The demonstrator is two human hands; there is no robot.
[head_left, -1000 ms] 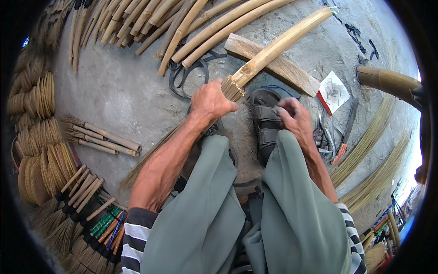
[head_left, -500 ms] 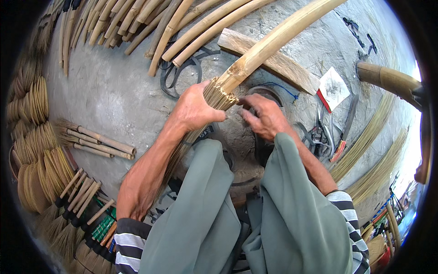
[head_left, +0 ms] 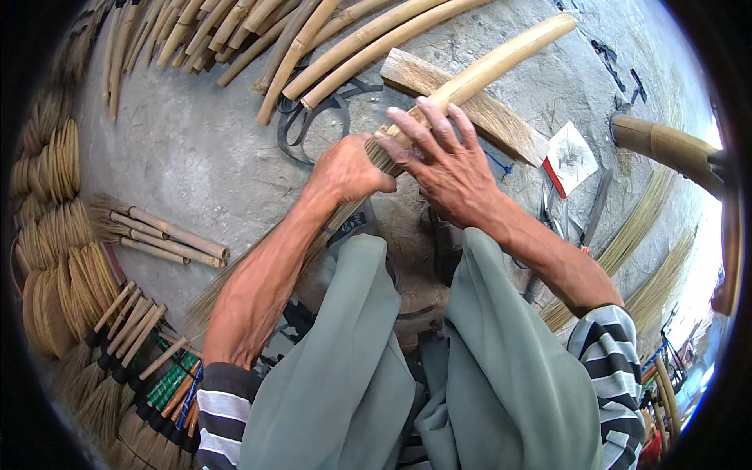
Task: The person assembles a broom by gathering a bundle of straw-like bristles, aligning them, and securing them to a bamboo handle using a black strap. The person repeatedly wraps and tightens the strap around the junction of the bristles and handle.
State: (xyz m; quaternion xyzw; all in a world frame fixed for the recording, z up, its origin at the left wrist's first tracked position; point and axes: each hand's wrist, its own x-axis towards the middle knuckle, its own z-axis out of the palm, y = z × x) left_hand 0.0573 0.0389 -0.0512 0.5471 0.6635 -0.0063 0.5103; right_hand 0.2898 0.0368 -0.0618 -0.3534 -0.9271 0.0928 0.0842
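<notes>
My left hand [head_left: 348, 172] is wrapped around a bundle of thin stiff bristles [head_left: 384, 159], whose long ends trail down to the left past my forearm. A thick bamboo pole [head_left: 509, 63] meets the cut end of the bundle and slants away to the upper right. Over that joint lies my right hand [head_left: 454, 172], fingers spread and touching the pole and the bundle's top. The right palm partly hides where pole and bristles meet, so how deep the pole sits cannot be seen.
Beneath the pole lies a wooden block [head_left: 501, 129], near a black strap [head_left: 294, 129]. A white sheet with a red edge [head_left: 570, 160] and a knife [head_left: 599, 204] lie right. Bamboo poles [head_left: 352, 47] fill the upper left; short-handled brooms [head_left: 168, 235] lie left.
My right hand has risen from beside the bundle and spread onto the pole's joint. The pole has shifted toward me, its far end now in sight. My left hand keeps its hold.
</notes>
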